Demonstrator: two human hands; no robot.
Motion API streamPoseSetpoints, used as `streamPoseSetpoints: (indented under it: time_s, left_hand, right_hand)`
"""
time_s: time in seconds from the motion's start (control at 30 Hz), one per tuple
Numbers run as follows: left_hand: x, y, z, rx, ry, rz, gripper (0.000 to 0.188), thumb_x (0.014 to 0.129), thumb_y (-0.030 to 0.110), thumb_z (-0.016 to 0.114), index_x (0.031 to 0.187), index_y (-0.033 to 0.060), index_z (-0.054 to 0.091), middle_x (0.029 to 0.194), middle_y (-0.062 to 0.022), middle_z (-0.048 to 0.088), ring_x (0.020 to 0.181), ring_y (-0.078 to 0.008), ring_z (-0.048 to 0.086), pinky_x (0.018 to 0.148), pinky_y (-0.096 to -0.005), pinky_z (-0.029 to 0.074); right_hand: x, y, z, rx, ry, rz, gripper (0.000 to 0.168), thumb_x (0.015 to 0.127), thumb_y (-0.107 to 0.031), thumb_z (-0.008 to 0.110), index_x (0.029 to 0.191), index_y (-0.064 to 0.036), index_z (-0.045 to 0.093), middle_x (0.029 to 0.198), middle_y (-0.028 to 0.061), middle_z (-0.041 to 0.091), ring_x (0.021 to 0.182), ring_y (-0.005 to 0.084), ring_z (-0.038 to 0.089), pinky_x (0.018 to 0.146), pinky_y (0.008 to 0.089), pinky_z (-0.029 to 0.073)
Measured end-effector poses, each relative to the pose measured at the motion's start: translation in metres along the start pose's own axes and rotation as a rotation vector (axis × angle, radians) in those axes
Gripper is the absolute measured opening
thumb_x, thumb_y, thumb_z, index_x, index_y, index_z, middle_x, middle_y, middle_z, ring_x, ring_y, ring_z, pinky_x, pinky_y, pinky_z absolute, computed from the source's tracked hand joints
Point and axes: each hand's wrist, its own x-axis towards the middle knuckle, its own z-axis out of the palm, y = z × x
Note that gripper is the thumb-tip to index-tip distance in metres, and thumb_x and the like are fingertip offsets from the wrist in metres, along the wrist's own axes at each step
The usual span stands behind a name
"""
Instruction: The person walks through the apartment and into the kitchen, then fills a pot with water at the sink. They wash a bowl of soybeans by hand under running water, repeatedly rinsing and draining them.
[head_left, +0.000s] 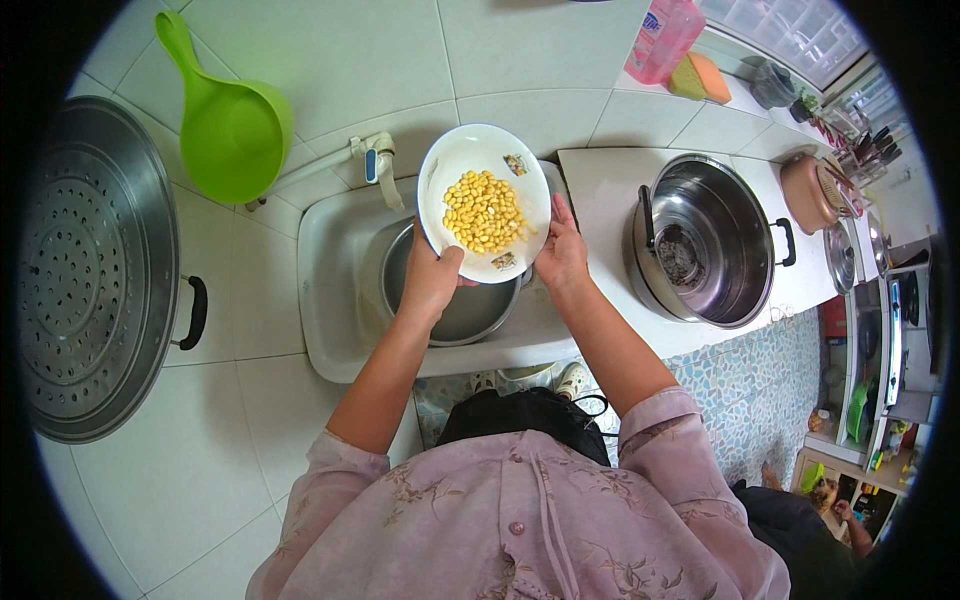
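Both my hands hold a white bowl (450, 150) with a thin blue rim, tilted so that its inside faces the camera. Yellow soybeans (484, 210) lie in it. My left hand (433, 277) grips the lower left rim, its thumb over the edge. At the right rim, my right hand (562, 247) supports the bowl with its fingers partly behind it. Below the bowl a round metal basin (472, 322) stands in the white sink (330, 300), partly hidden by the bowl and my left hand. A tap (382, 165) is just left of the bowl.
A large steel pot (712, 240) stands on the white counter (600, 195) to the right. A green ladle (232, 135) and a perforated steamer tray (90, 277) hang at the left wall. Soap (664, 41) and sponges (699, 77) sit on the sill. Another person (795, 525) is at lower right.
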Motion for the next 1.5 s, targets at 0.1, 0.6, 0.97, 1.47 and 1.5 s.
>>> streamPoseSetpoints:
  time_s: [0.1,0.6,0.97,1.47,1.5]
  left_hand:
    - [0.001,-0.001,-0.004,-0.035,-0.03,-0.046,0.061,0.069,-0.006,0.036,0.126,0.0044,0.017,0.109,-0.0181,0.043,0.08,-0.0254,0.058,0.046,-0.0275,0.053]
    - [0.01,-0.03,-0.019,-0.146,-0.058,-0.06,0.043,0.074,0.007,0.044,0.116,-0.0011,0.037,0.105,-0.0147,0.05,0.083,-0.0247,0.057,0.056,-0.0342,0.052]
    - [0.012,-0.035,-0.026,-0.095,-0.122,-0.22,0.048,0.072,0.013,0.044,0.118,0.0042,0.034,0.101,-0.0132,0.051,0.079,-0.0231,0.056,0.055,-0.0282,0.048]
    - [-0.006,-0.018,-0.024,-0.315,-0.127,-0.205,0.042,0.074,0.005,0.045,0.115,-0.0002,0.039,0.1,-0.0157,0.053,0.082,-0.0266,0.058,0.057,-0.0379,0.053]
    - [-0.007,-0.015,-0.019,-0.304,-0.108,-0.201,0.04,0.074,0.005,0.044,0.113,-0.0008,0.04,0.098,-0.016,0.054,0.08,-0.0266,0.059,0.054,-0.0362,0.053]
  right_hand:
    - [-0.004,0.002,0.004,-0.019,0.016,-0.006,0.038,0.082,0.0,0.028,0.119,-0.004,0.037,0.121,0.0095,0.039,0.11,0.0212,0.04,0.093,0.0334,0.034]
    - [0.012,0.019,-0.003,-0.204,0.07,-0.175,0.02,0.085,-0.017,0.043,0.1,-0.005,0.049,0.096,0.0091,0.052,0.09,0.0206,0.048,0.083,0.0356,0.039]
    - [0.016,0.027,-0.026,0.153,0.277,-0.012,0.026,0.084,-0.003,0.035,0.106,-0.006,0.047,0.095,0.0099,0.054,0.087,0.019,0.052,0.077,0.031,0.044]
    - [-0.031,-0.018,-0.04,0.11,-0.079,0.132,0.009,0.078,-0.006,0.042,0.077,-0.006,0.052,0.067,0.0003,0.05,0.058,0.008,0.045,0.053,0.0161,0.037]
    - [-0.013,-0.023,-0.063,0.262,-0.084,0.287,0.013,0.083,-0.008,0.041,0.089,-0.002,0.051,0.074,0.0018,0.052,0.057,0.0054,0.045,0.05,0.0146,0.04]
